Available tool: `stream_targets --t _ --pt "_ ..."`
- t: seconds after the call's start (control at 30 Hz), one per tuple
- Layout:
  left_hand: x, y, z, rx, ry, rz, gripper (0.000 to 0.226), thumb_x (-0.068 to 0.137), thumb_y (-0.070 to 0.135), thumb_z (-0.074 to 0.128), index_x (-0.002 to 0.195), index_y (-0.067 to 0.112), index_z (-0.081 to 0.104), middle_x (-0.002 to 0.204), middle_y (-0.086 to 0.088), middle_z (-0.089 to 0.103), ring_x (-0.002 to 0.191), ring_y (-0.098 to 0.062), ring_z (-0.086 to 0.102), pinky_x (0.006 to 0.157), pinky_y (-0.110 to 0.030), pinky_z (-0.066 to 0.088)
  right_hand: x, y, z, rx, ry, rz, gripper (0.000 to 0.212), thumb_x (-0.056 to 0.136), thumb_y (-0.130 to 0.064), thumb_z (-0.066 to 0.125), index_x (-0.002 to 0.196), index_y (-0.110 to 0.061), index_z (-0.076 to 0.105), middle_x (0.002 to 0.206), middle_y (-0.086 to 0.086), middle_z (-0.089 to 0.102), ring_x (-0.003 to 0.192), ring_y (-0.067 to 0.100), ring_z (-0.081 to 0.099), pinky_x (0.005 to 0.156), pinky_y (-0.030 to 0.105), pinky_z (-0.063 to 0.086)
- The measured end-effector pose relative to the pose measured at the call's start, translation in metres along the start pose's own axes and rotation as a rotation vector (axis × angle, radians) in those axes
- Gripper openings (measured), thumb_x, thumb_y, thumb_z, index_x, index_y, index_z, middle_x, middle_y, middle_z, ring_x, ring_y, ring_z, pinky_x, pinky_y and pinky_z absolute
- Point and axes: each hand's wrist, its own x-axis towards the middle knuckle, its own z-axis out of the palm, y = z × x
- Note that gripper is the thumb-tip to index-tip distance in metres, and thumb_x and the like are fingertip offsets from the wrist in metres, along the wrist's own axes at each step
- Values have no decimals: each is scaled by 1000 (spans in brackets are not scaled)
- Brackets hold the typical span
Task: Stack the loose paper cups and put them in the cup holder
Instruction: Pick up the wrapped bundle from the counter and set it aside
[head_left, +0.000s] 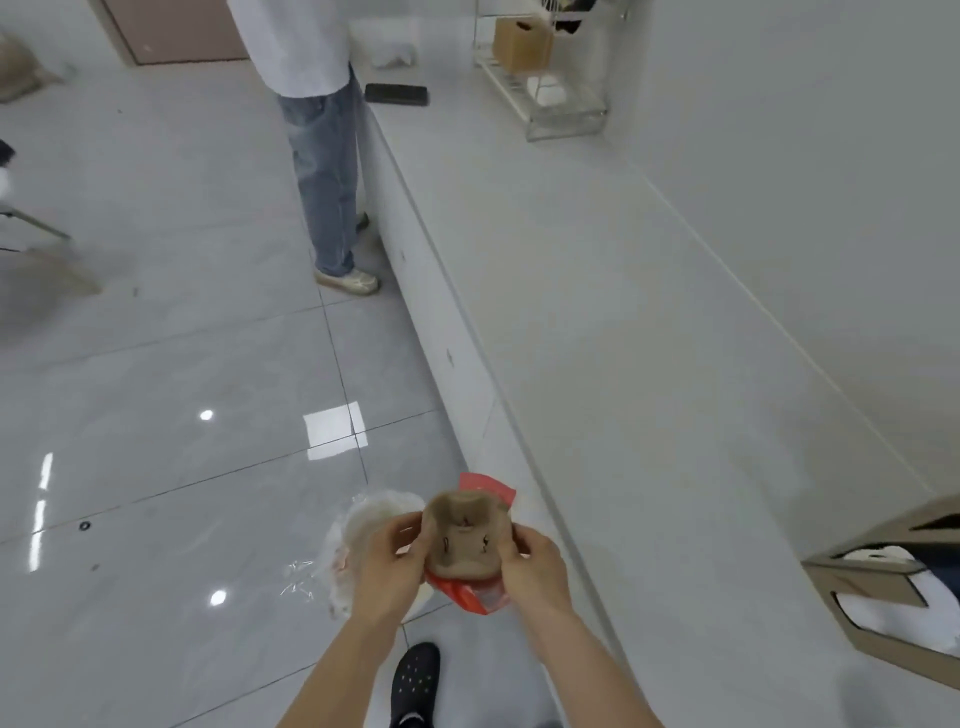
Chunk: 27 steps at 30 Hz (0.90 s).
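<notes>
A crumpled brown paper cup (462, 540) is pinched between my left hand (387, 566) and my right hand (535, 566), low in the middle of the view and over the floor beside the counter. A red wrapper (483, 597) sticks out behind and below the cup. A clear plastic bag (358, 525) with something white in it hangs by my left hand. The brown cardboard cup holder (878, 577) lies on the counter at the right edge, and white cups show through its cut-outs.
The long white counter (597, 312) runs along the right wall. At its far end stand a wire rack (550, 98) with a brown box (522, 44), and a flat black object (397, 94). Another person (324, 156) stands there. My black shoe (415, 675) is below.
</notes>
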Motion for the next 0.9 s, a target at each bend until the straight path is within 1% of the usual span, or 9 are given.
stream_targets --t 0.1,0.2,0.3,0.37,0.43,0.57,0.7,0.8,0.9 --pt "15 -11 -29 -10 61 -56 11 94 41 67 101 34 70 105 7 75 96 -14 73 85 -40 63 6 -9 41 -78 -36 -5 30 103 -48 47 92 -30 67 93 -9 72 85 2 66 66 18 50" --pt "32 -19 -47 -2 107 -102 17 96 42 64 110 33 62 118 1 70 104 -20 69 94 -45 57 14 -15 71 -115 -76 18 33 104 -47 46 104 -21 67 102 -1 73 91 11 68 69 20 51" --pt "49 -27 -61 149 139 -127 46 98 49 56 139 30 47 126 3 61 112 -23 62 91 -36 48 24 -17 89 -162 -144 66 41 101 -49 49 119 -14 58 126 3 64 113 20 62 97 34 53" --pt "60 -33 -69 332 177 -157 62 99 48 52 153 22 34 139 -5 55 127 -32 55 99 -43 46 28 -18 92 -204 -151 89 61 100 -48 52 149 -13 45 152 8 51 137 26 51 115 44 44" --pt "67 -34 -76 475 202 -139 69 99 45 53 156 16 30 153 -13 46 138 -36 45 110 -50 39 25 -20 89 -254 -129 49 76 100 -53 51 161 -16 27 166 8 33 151 27 35 123 45 34" --pt "72 -15 -73 804 172 100 77 95 51 53 159 17 25 164 -15 29 151 -34 27 122 -52 22 21 -26 72 -479 -89 -121 85 96 -70 39 164 -27 10 174 3 8 160 23 7 127 42 16" --pt "76 21 -54 1007 160 379 83 92 70 37 162 32 14 172 -5 6 158 -27 -1 127 -50 -3 21 -42 46 -839 90 -442 87 94 -75 26 164 -27 11 174 8 3 161 26 -1 130 46 7" --pt "77 51 -35 1126 147 598 86 90 78 25 162 35 10 172 -3 0 158 -26 -10 126 -52 -7 20 -58 21 -999 239 -586 89 93 -77 16 164 -25 15 173 12 3 160 32 -3 129 55 4" --pt "75 78 -11 1167 114 775 87 88 81 22 162 35 12 172 -3 1 157 -27 -10 126 -54 -6 15 -69 -10 -1021 355 -593 89 93 -78 16 163 -23 20 173 14 6 160 34 -1 128 60 7"
